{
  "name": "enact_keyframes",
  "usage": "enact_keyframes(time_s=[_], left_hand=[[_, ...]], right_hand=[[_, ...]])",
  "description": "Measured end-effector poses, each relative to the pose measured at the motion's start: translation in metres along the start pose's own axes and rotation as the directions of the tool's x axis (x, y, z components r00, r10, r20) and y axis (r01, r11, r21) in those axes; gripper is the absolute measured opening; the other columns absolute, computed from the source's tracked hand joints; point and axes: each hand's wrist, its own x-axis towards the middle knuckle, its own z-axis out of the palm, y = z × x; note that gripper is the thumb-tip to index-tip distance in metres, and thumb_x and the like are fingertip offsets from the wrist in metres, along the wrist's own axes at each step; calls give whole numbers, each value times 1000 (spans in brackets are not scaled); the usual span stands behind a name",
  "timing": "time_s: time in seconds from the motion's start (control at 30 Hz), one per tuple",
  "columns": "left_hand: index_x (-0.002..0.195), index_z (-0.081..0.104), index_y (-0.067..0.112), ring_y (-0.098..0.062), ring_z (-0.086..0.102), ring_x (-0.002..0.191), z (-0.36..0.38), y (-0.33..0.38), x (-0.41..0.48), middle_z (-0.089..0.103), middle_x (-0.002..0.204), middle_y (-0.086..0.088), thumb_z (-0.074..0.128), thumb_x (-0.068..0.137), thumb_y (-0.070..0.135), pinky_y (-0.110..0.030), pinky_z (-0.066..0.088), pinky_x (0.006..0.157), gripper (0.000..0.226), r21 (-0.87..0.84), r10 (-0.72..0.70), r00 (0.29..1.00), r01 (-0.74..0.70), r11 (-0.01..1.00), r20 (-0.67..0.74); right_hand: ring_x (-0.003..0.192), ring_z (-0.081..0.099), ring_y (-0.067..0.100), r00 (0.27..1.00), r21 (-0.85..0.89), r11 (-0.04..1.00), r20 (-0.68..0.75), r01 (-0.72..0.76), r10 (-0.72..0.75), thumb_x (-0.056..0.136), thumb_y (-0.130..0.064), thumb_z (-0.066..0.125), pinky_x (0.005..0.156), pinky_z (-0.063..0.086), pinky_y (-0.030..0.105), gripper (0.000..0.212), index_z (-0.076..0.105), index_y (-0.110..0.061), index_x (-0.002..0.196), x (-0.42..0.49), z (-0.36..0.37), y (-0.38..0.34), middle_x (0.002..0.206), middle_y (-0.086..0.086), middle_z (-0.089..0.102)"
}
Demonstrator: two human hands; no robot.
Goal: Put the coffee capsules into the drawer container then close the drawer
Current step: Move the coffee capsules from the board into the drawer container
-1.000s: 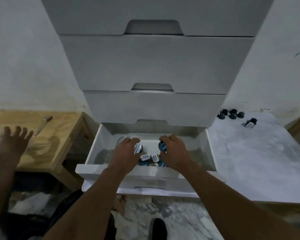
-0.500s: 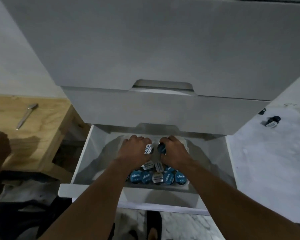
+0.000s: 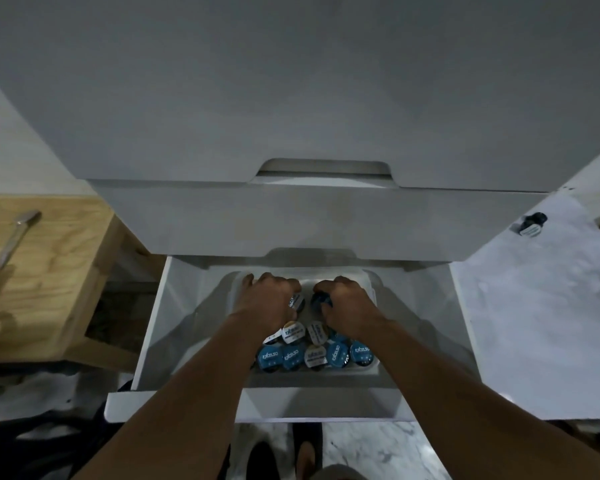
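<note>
The bottom drawer (image 3: 174, 407) of a white drawer unit stands pulled out. Inside it sits a clear container (image 3: 373, 367) with several coffee capsules (image 3: 293, 356), blue and white lids facing up, in rows at its near end. My left hand (image 3: 267, 299) is down in the container, fingers curled around a capsule with a white lid (image 3: 297, 301). My right hand (image 3: 347, 304) is beside it, curled around a dark blue capsule (image 3: 321, 298). The two hands nearly touch over the far half of the container.
One loose capsule (image 3: 530, 225) lies on the white table (image 3: 541, 306) at the right. A wooden bench (image 3: 45, 271) with a metal tool (image 3: 14, 237) stands at the left. The closed upper drawers (image 3: 309, 216) overhang the open one. My feet (image 3: 284, 452) show below on a marble floor.
The view has moved closer and tilted down onto the drawer. Both hands have pushed deeper toward the far end of the container. Another person's hand at the left has left the view.
</note>
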Motion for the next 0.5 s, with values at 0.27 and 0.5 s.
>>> enact_keyframes(time_s=[0.27,0.5], left_hand=[[124,57,27,-23,52,120,0,-2,3,63,123,-3,65,84,34,-45,30,108,42,-52,15,1000,-14,999,18],[123,58,27,-22,57,115,3,-5,2,65,121,-3,62,86,17,-44,38,104,38,-31,58,998,-58,998,-13]], right_hand=[[107,56,32,999,42,999,-29,-18,19,87,-9,56,92,42,31,32,61,-9,119,-2,1,1,112,19,63],[104,59,30,1000,43,999,-10,1,-1,86,-13,58,91,50,35,30,65,-12,115,-4,0,-1,110,15,66]])
